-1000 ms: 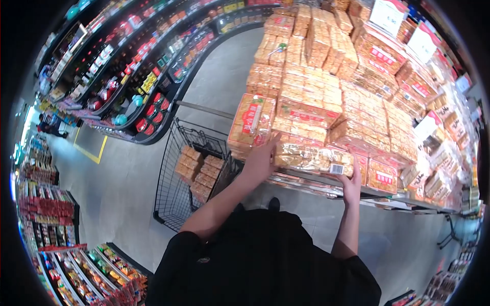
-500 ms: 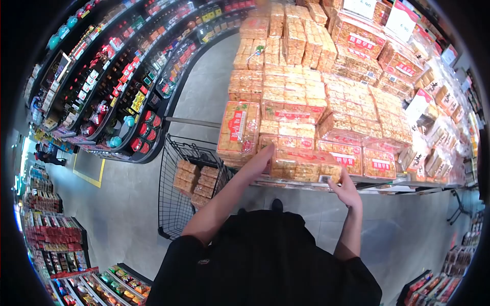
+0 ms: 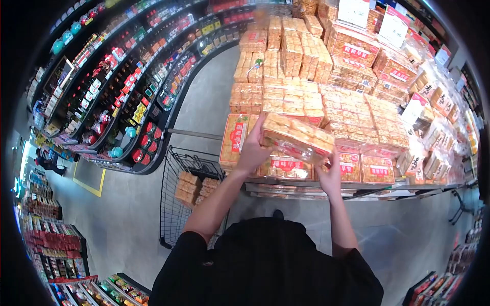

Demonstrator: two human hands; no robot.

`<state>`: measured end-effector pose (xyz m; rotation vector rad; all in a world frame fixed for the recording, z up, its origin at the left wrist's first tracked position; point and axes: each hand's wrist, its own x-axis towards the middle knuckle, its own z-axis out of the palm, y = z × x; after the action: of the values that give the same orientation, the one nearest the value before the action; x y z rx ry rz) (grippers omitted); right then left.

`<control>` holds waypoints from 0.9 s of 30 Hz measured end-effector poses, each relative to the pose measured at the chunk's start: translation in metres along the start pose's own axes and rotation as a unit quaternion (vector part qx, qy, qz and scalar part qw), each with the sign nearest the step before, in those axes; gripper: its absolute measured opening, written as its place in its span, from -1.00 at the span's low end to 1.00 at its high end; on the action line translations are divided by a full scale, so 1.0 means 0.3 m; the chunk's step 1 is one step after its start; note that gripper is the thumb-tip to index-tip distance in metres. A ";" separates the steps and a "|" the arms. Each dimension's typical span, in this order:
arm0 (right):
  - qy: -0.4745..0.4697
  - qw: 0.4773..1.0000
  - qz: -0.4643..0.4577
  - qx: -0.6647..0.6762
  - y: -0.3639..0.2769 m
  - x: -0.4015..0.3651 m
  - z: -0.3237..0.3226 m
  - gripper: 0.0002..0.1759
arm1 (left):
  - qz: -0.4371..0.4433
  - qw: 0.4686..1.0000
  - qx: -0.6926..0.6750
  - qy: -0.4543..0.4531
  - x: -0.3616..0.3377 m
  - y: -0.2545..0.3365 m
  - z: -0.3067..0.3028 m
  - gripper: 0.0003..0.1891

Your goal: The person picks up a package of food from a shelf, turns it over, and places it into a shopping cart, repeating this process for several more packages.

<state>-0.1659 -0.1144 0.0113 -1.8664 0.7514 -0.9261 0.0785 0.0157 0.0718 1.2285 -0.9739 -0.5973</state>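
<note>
Between my two hands is a clear-wrapped pack of pastry blocks (image 3: 296,133), golden on top with a red label strip on its edge. It is tilted, its right end lower, above the front of the display. My left hand (image 3: 253,148) grips its left end, with the thumb on the near side. At the lower right corner, my right hand (image 3: 331,173) has its fingers around the wrapping. Below the held pack, a similar red-labelled pack (image 3: 286,167) faces me. Another red-labelled pack (image 3: 236,137) leans upright just left of my left hand.
A black wire shopping cart (image 3: 171,204) with stacked pastry packs (image 3: 188,187) stands left of my legs. Piled packs (image 3: 352,112) cover the display table, with price signs (image 3: 393,25) behind. A curved shelf (image 3: 178,84) lines the left aisle. A person (image 3: 49,162) stands far left.
The pack has risen off the front row and turned, showing its golden top. My left hand has shifted to its left end; my right hand has moved left and closed on its right corner.
</note>
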 end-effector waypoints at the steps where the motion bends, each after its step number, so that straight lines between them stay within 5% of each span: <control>1: 0.001 0.997 0.038 0.072 -0.009 0.018 0.037 0.12 | 0.011 0.999 -0.046 0.010 0.018 -0.006 -0.001 0.09; 8: 0.056 0.991 0.041 0.113 0.029 0.147 0.174 0.19 | 0.013 0.972 0.173 0.159 0.085 -0.241 -0.025 -0.23; 12: 0.089 0.991 -0.054 0.089 0.112 0.108 0.226 0.16 | 0.050 0.954 0.210 0.207 0.118 -0.308 -0.001 -0.30; 16: 0.159 0.984 -0.073 -0.030 0.100 0.019 0.256 -0.07 | 0.001 0.974 0.159 0.161 0.210 -0.488 -0.078 -0.22; 19: 0.101 0.993 0.062 -0.015 0.098 0.017 0.231 -0.27 | -0.111 0.985 0.072 0.106 0.223 -0.414 -0.082 -0.18; 22: 0.072 0.995 0.010 0.071 0.277 0.102 0.243 -0.31 | -0.177 0.980 0.060 0.064 0.240 -0.365 -0.087 -0.17; 27: 0.048 0.998 0.020 -0.026 0.282 0.157 0.224 -0.30 | -0.117 0.987 0.064 0.093 0.245 -0.418 -0.065 -0.18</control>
<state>-0.0950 -0.1571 -0.0727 -1.8552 0.8756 -0.9846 0.1459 -0.0686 -0.0277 1.4983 -0.7259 -0.5979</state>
